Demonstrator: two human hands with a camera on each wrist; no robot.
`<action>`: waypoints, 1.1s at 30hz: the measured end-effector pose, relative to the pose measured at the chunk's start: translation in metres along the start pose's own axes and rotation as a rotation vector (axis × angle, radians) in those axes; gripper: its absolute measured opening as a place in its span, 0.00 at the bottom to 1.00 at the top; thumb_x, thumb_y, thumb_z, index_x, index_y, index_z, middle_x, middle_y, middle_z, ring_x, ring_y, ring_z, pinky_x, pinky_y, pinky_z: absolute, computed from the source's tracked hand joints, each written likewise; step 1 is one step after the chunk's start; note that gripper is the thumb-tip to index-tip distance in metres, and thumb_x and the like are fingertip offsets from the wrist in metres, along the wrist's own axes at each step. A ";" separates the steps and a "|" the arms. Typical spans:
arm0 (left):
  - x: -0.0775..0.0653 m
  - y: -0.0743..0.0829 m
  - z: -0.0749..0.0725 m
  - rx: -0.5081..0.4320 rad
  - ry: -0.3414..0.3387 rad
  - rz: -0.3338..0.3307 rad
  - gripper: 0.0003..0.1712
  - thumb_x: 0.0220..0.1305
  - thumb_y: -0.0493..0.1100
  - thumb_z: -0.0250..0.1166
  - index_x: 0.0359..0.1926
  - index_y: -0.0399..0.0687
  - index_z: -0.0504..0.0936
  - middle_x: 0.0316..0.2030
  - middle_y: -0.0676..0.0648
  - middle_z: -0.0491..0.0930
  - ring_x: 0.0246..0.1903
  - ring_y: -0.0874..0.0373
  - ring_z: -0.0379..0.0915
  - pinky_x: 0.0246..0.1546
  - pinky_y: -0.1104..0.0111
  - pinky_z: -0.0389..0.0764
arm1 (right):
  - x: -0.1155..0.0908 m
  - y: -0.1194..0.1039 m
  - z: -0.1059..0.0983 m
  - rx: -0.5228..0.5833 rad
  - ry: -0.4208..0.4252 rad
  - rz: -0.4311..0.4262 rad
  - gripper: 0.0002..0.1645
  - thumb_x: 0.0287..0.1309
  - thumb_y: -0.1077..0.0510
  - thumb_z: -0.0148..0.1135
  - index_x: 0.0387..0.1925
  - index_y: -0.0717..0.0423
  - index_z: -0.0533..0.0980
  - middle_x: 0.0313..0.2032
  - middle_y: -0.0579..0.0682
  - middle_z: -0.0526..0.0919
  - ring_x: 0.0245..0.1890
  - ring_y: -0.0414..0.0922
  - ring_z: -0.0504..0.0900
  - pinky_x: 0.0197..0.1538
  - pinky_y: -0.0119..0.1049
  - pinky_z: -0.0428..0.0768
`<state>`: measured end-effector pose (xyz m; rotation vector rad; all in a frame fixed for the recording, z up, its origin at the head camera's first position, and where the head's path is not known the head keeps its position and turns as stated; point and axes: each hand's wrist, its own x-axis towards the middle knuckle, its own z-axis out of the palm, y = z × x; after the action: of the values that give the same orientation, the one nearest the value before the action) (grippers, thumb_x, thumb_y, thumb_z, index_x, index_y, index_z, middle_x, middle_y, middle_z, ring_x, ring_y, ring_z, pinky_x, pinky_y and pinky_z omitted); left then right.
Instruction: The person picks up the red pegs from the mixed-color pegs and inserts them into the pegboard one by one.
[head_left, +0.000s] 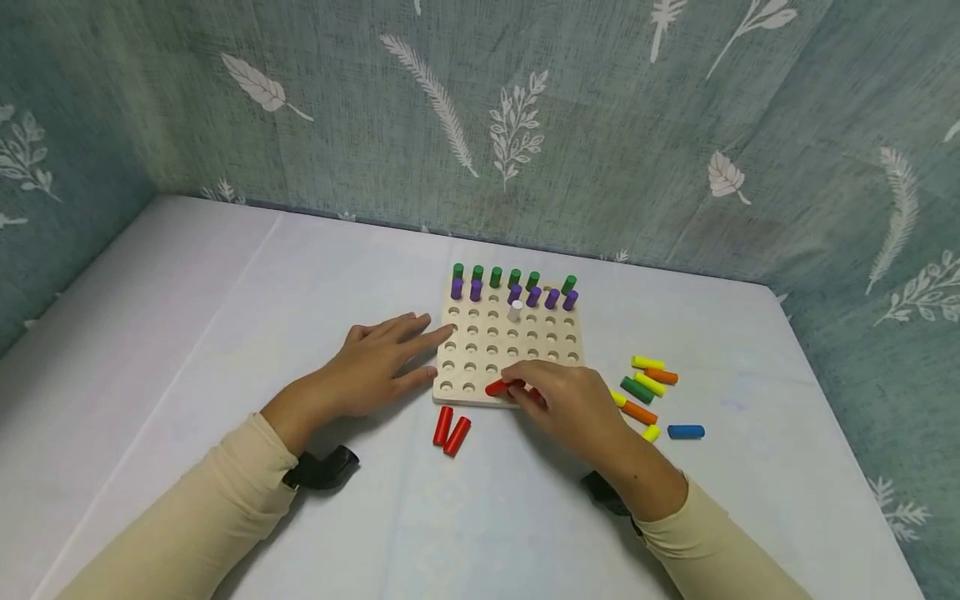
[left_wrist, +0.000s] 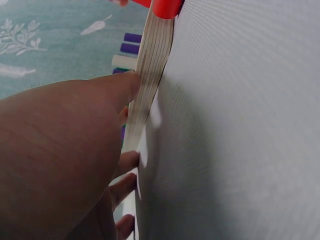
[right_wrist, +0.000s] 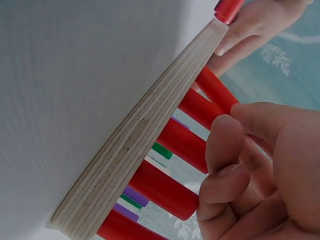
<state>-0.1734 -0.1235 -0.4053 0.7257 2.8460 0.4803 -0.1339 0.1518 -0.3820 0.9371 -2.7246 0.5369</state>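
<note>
The wooden pegboard lies on the table, with a row of green pegs at the back and purple pegs before it. One white peg stands in front of the purple ones. My left hand spreads its fingers along the board's left edge; thumb and fingertips touch it. At the front edge my right hand pinches a red peg, which leans at the front row. Other red pegs stand in that row, mostly hidden behind the right hand in the head view.
Two loose red pegs lie before the board's front left corner. Right of the board are scattered yellow pegs, orange pegs, a green peg and a blue peg. A patterned cloth hangs behind the table.
</note>
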 end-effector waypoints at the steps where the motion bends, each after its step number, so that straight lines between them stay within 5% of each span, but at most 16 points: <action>1: 0.000 0.000 0.002 -0.002 0.000 0.001 0.37 0.72 0.61 0.57 0.77 0.73 0.55 0.77 0.45 0.57 0.77 0.44 0.50 0.61 0.44 0.59 | -0.001 0.000 0.001 0.001 -0.001 0.004 0.14 0.54 0.59 0.75 0.45 0.51 0.85 0.42 0.45 0.91 0.42 0.41 0.89 0.44 0.33 0.85; 18: -0.002 0.000 0.004 0.004 0.017 0.002 0.37 0.72 0.61 0.57 0.77 0.72 0.56 0.77 0.45 0.58 0.77 0.44 0.50 0.61 0.43 0.60 | -0.003 -0.002 0.002 0.056 0.007 0.022 0.12 0.57 0.57 0.73 0.44 0.48 0.87 0.41 0.43 0.90 0.33 0.36 0.84 0.36 0.27 0.82; 33: -0.002 0.000 0.002 0.000 0.009 0.006 0.36 0.72 0.61 0.56 0.77 0.72 0.56 0.77 0.45 0.57 0.77 0.44 0.50 0.61 0.43 0.59 | -0.003 -0.001 0.001 0.058 0.003 -0.005 0.12 0.60 0.58 0.70 0.46 0.47 0.87 0.42 0.42 0.90 0.40 0.38 0.88 0.40 0.29 0.84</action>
<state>-0.1715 -0.1239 -0.4074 0.7336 2.8526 0.4858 -0.1307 0.1526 -0.3834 0.9562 -2.7161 0.6196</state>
